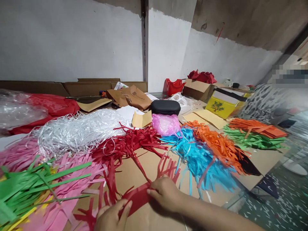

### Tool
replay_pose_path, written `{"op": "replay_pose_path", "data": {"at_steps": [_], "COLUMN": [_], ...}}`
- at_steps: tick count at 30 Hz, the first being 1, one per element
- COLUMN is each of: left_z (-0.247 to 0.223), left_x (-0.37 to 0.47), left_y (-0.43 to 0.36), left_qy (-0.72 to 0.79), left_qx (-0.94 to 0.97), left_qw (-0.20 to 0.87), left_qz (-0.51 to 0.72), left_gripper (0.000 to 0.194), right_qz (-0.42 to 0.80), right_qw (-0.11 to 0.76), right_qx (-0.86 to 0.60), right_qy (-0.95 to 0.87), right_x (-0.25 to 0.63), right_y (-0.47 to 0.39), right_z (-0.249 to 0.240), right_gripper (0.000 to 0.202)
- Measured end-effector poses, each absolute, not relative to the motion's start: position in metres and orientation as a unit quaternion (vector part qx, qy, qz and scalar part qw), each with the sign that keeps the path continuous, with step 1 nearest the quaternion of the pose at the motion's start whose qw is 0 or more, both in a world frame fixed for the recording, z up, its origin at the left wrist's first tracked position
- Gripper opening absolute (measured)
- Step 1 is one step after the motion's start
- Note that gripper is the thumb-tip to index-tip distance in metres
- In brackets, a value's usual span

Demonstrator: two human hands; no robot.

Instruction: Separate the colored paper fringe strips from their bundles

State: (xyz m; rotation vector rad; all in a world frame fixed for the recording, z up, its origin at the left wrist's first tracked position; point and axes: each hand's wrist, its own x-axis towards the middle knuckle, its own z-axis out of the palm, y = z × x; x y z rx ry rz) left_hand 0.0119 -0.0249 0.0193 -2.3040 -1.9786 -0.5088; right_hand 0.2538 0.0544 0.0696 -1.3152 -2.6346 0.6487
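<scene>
Between my two hands stretches a red fringed strip, its cut tassels showing beyond both hands. My left hand pinches it near the bottom edge of the view, thumb on top. At the strip's other end my right hand is closed, thumb and fingers pressed on it. Just beyond lies a pile of dark red strips. Pink strips and green strips are heaped to the left of my left hand. Blue strips lie to the right, past my right hand.
White string is bundled at the back left. A black case and a pink plastic bag stand behind the red pile. Orange strips, a yellow box and a blurred person are at right.
</scene>
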Motion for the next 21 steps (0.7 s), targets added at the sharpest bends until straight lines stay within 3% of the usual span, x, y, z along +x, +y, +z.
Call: {"op": "replay_pose_path", "data": {"at_steps": [4,13,21], "left_z": [0.038,0.031,0.028], "left_x": [0.026,0.03,0.032], "left_y": [-0.016,-0.012,-0.013], "left_qy": [-0.711,-0.726,-0.727], "left_qx": [-0.698,-0.684,-0.682], "left_qw": [-0.036,-0.041,-0.003], "left_qz": [-0.075,-0.058,-0.078], "left_gripper": [0.035,0.038,0.028], "right_qz": [0.198,0.194,0.196], "right_qw": [0.042,0.03,0.036], "right_qx": [-0.471,-0.49,-0.503], "right_qy": [-0.859,-0.849,-0.841], "right_x": [0.239,0.238,0.236], "right_y": [0.064,0.065,0.068], "right_z": [0.065,0.059,0.055], "right_gripper": [0.022,0.024,0.019]}}
